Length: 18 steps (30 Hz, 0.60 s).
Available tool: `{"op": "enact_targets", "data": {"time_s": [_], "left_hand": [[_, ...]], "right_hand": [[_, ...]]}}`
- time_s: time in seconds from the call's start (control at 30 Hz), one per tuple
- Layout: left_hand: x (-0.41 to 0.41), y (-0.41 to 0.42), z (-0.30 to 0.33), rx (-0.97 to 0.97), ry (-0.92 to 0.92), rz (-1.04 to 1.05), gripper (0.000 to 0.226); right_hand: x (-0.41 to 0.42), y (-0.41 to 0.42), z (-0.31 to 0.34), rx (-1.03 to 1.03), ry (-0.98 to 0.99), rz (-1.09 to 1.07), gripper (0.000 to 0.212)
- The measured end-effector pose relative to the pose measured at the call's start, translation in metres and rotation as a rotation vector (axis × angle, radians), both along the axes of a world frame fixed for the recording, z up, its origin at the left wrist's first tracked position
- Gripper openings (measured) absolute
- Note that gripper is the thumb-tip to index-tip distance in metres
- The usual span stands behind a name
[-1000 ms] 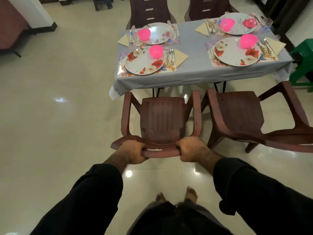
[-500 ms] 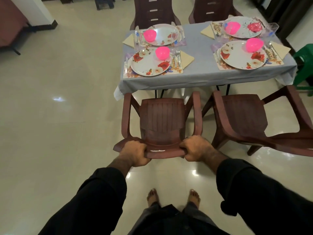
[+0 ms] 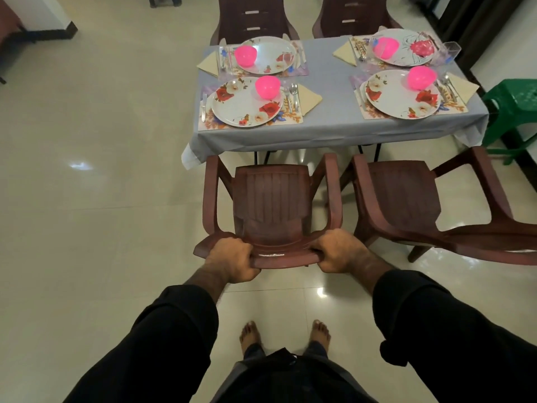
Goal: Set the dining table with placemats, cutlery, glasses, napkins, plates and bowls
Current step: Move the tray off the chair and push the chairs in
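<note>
Well, all four places at twelve o'clock on the table (image 3: 325, 132) look laid with plates, pink bowls, napkins and cutlery, though only one glass (image 3: 452, 50) shows, while left hand (image 3: 232, 261) and right hand (image 3: 338, 251) grip the chair (image 3: 271, 199) back.

Home dining room: set table (image 3: 328, 135), plastic chairs (image 3: 273, 205), tiled floor (image 3: 96, 213).

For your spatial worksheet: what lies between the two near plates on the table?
In the head view, only bare grey tablecloth and a folded napkin lie between the left plate and right plate.
</note>
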<state>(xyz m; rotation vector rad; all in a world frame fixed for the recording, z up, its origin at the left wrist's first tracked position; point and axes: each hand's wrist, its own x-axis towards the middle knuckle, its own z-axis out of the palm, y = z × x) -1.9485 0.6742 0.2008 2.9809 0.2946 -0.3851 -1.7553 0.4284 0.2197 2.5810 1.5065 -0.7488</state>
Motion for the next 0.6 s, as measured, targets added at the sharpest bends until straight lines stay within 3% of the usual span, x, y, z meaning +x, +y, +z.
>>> {"op": "enact_targets", "data": {"time_s": [0.6], "left_hand": [[-0.012,-0.008,-0.001,-0.028,0.002,0.015,0.052]], "right_hand": [[-0.011,-0.006,0.008,0.002,0.064,0.007,0.018]]}}
